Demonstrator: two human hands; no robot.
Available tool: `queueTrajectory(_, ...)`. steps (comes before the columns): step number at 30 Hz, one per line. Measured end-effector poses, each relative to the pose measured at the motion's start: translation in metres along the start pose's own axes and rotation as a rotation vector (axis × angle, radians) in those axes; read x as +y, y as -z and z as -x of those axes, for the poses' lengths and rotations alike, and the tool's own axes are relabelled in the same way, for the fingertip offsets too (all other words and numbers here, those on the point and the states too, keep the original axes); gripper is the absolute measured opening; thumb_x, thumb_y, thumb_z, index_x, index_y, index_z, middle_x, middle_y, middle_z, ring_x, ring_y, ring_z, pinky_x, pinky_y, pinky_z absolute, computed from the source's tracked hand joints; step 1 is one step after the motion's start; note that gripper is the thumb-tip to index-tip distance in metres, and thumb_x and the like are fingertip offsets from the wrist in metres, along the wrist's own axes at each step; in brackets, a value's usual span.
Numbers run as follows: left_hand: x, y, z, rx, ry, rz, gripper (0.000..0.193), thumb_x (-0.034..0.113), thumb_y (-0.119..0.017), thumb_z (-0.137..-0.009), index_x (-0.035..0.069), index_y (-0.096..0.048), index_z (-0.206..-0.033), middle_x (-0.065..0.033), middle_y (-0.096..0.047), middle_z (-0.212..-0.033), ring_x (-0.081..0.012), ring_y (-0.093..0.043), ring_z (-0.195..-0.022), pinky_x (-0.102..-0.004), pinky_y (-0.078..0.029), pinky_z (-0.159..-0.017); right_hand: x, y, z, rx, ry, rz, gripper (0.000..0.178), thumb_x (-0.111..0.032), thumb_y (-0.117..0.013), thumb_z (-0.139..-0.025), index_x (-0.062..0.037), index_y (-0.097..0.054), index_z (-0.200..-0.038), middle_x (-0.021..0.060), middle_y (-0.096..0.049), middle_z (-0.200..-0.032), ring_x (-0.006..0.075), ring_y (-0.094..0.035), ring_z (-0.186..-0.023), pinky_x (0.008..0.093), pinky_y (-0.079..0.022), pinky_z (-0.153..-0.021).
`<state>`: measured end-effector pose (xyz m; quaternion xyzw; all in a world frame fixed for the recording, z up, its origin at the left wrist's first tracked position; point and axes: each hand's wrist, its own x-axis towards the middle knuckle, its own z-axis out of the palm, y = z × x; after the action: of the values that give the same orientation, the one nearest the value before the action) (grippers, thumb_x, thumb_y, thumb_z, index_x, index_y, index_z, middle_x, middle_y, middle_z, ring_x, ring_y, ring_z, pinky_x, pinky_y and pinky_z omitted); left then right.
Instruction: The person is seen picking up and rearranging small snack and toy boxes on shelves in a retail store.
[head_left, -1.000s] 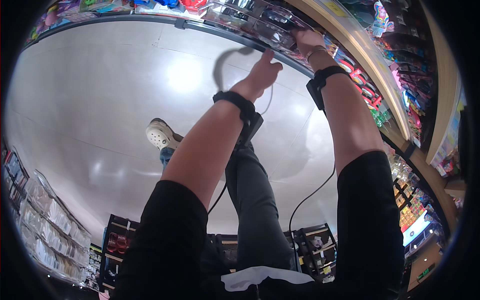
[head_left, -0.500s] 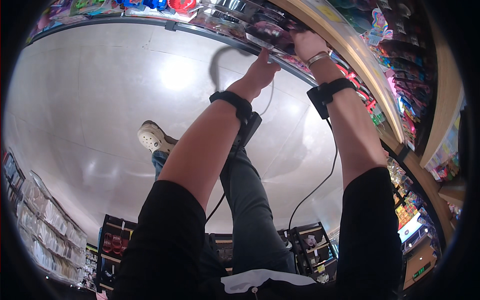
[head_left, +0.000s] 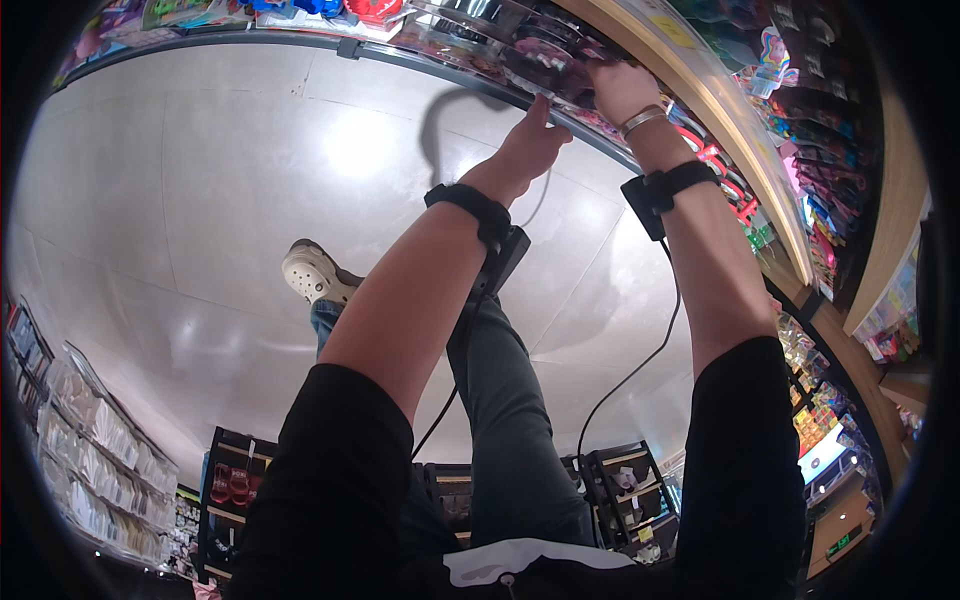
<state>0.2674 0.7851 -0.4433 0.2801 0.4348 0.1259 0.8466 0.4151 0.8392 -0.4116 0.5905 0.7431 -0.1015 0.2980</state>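
Observation:
Both my arms reach up to the front of a display shelf [head_left: 430, 62] at the top of the view. My left hand [head_left: 528, 150] is at the shelf's dark front edge, a finger stretched up towards a clear plastic package [head_left: 545, 62] with dark and pinkish contents, the thumb apart. Whether that fingertip touches the package I cannot tell. My right hand [head_left: 625, 92], with a silver bracelet [head_left: 642, 120] at its wrist, reaches in at the right side of the same packages. Its fingertips are hidden among them, so what they grip does not show.
A wooden shelf edge [head_left: 735, 120] runs close along the right of my right arm, with colourful hanging packs [head_left: 810, 170] beyond. Cables hang from the black straps on both forearms. Low dark racks [head_left: 235, 480] stand near my legs. Pale floor [head_left: 240, 180] spreads to the left.
The view has shifted slightly. My left hand has moved a little to the right along the shelf edge; my right hand stays among the packages.

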Motion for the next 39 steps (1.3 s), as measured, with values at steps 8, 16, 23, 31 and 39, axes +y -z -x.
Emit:
queueTrajectory(8,-0.005,-0.001,-0.002,0.002,-0.031,0.005,0.078,0.015,-0.050,-0.082,0.007,0.005,-0.137,-0.0077,-0.003,-0.145,-0.0195,-0.029,-0.125,-0.0372,-0.029,-0.097,0.000,0.000,-0.005,-0.006,-0.023,-0.031,0.023,-0.012,-0.044,-0.080,-0.0115,-0.061,-0.096,0.0134,-0.063,-0.091,0.0292,-0.061,-0.086,0.0391,-0.048,-0.074)
queueTrajectory(16,-0.004,-0.002,0.005,-0.012,-0.026,0.110,0.078,0.015,-0.050,-0.082,0.008,0.005,-0.137,-0.0055,-0.004,-0.145,-0.0178,-0.032,-0.123,-0.0367,-0.030,-0.097,0.001,-0.007,-0.011,-0.041,0.019,-0.123,0.022,-0.014,-0.048,-0.078,-0.0094,-0.061,-0.095,0.0154,-0.062,-0.090,0.0304,-0.060,-0.085,0.0393,-0.048,-0.075)
queueTrajectory(23,-0.012,-0.001,0.000,0.010,-0.036,0.071,0.076,0.016,-0.048,-0.083,0.008,0.006,-0.137,-0.0057,-0.005,-0.145,-0.0182,-0.036,-0.120,-0.0358,-0.030,-0.096,0.005,-0.004,-0.017,0.068,0.118,-0.017,0.023,-0.013,-0.055,-0.072,-0.0095,-0.060,-0.094,0.0140,-0.062,-0.076,0.0297,-0.060,-0.076,0.0400,-0.048,-0.067)
queueTrajectory(31,-0.008,-0.006,0.001,0.005,-0.020,0.071,0.075,0.014,-0.047,-0.083,0.008,0.005,-0.137,-0.0056,-0.004,-0.145,-0.0187,-0.033,-0.123,-0.0366,-0.030,-0.098,0.021,-0.025,-0.021,0.256,0.041,-0.050,0.022,-0.010,-0.052,-0.074,-0.0100,-0.060,-0.094,0.0152,-0.062,-0.079,0.0300,-0.060,-0.076,0.0396,-0.048,-0.067)
queueTrajectory(39,0.000,-0.009,0.006,-0.006,-0.032,0.086,0.076,0.012,-0.048,-0.083,0.008,0.005,-0.137,-0.0055,-0.004,-0.145,-0.0187,-0.031,-0.125,-0.0370,-0.030,-0.098,0.020,-0.020,-0.023,0.176,0.049,-0.079,0.024,-0.009,-0.049,-0.076,-0.0117,-0.059,-0.098,0.0146,-0.062,-0.082,0.0301,-0.060,-0.074,0.0396,-0.048,-0.064)
